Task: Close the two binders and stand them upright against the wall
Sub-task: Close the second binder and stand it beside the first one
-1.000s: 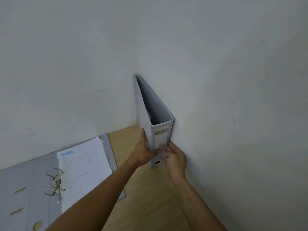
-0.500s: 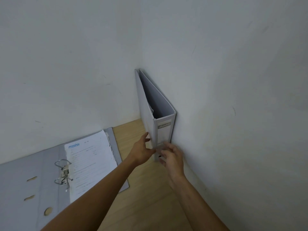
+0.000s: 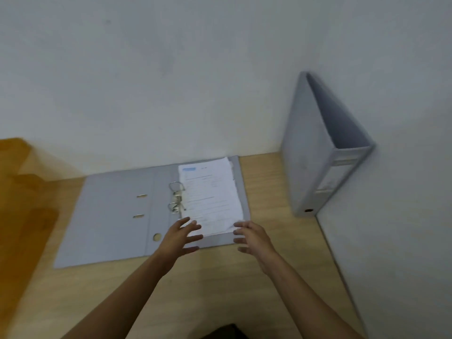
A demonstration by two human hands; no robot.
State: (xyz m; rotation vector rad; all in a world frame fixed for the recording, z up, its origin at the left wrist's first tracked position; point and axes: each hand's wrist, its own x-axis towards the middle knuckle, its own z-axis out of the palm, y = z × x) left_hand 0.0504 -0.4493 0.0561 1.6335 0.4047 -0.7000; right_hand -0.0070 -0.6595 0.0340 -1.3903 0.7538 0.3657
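At right of frame, against the side wall (image 3: 403, 118): one grey binder (image 3: 315, 152), closed, stood upright on the table (image 3: 269, 285) with its spine facing outward. Counted as done, by the look of it.

At centre of frame, flat on the table near the back wall: second binder (image 3: 117, 216), open, covers spread; ring mechanism (image 3: 176, 196) exposed; sheaf of papers (image 3: 211, 196) lying on its right half.

At lower centre: left hand (image 3: 182, 237), fingers spread, empty, over the near edge of the papers. Right hand (image 3: 252, 237), likewise spread and empty, at the near right corner of the open cover. Whether either touched the binder could not be told; both were blurred.

Status, as judged: half complete. Remaining: fold the left cover over the papers, raise the second binder, stand it against the wall.
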